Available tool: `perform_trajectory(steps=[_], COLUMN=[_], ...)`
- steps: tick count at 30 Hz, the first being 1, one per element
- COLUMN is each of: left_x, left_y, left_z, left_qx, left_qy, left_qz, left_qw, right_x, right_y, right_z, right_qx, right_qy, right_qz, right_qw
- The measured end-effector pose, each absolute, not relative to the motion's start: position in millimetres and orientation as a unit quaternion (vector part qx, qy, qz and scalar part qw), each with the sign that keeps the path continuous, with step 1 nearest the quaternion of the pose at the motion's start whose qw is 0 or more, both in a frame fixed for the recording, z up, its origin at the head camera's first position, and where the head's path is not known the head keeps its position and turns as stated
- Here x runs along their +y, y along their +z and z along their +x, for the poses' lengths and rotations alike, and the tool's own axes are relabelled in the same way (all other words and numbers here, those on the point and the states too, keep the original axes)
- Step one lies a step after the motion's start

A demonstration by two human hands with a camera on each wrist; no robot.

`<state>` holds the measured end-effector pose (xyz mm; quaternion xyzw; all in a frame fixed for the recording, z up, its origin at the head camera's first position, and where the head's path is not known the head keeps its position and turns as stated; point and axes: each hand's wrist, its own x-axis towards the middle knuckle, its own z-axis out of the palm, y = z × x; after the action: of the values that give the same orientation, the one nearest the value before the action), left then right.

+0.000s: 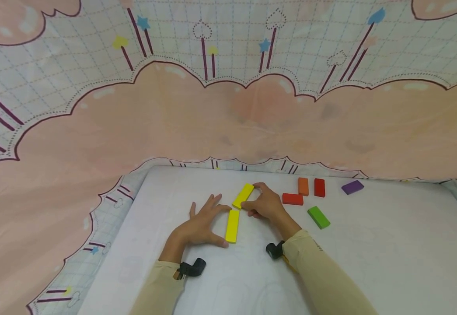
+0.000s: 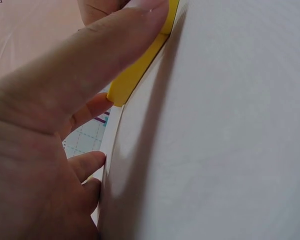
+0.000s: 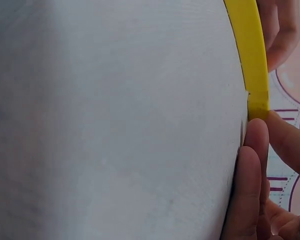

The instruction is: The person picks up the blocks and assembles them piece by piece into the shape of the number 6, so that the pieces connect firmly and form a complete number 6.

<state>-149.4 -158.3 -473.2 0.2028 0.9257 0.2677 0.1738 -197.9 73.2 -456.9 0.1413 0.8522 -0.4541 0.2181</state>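
Observation:
Two yellow blocks lie close together, end to end at an angle, on the white tabletop. My left hand (image 1: 200, 226) holds the nearer yellow block (image 1: 232, 226) lengthwise, thumb at its near end and index finger at its far end; the other fingers spread away. In the left wrist view the thumb (image 2: 105, 55) covers part of the yellow. My right hand (image 1: 267, 204) pinches the farther, tilted yellow block (image 1: 243, 195) between thumb and index finger. From the right wrist, fingertips show right at a yellow block's end (image 3: 258, 106).
Right of the hands lie a red block (image 1: 292, 199), an orange block (image 1: 303, 186), another red block (image 1: 319, 187), a green block (image 1: 319, 217) and a purple block (image 1: 352, 187). A patterned cloth (image 1: 220, 122) rises behind the white table (image 1: 389, 253).

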Motion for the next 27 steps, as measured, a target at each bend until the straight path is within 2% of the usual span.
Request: perform_trajectory(steps=[27], left_x=[-156.7], left_y=[-475.0], left_z=[-150.0], left_qx=[0.930], left_qy=[0.263], left_qz=[0.193], left_qw=[0.166], right_x=[72.9], right_y=[-462.9], right_z=[-197.8], right_qx=[0.866], right_qy=[-0.442], right_qz=[0.115], right_qw=[0.203])
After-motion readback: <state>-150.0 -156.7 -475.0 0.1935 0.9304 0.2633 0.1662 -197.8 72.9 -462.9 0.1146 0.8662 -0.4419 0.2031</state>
